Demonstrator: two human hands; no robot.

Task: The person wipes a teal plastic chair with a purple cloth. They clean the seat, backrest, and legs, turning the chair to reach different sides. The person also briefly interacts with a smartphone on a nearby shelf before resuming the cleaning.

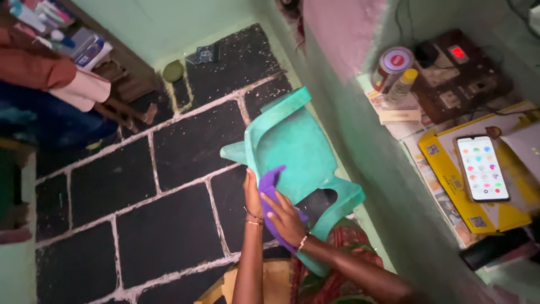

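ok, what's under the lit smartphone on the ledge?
The lit smartphone lies on a flat yellow cardboard box, which rests on printed paper sheets along the ledge. The box surface directly beneath the phone is covered, so nothing there can be seen.

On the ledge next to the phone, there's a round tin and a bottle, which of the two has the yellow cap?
The slim bottle has the yellow cap. It stands just right of the wider round tin, whose flat lid is red and white.
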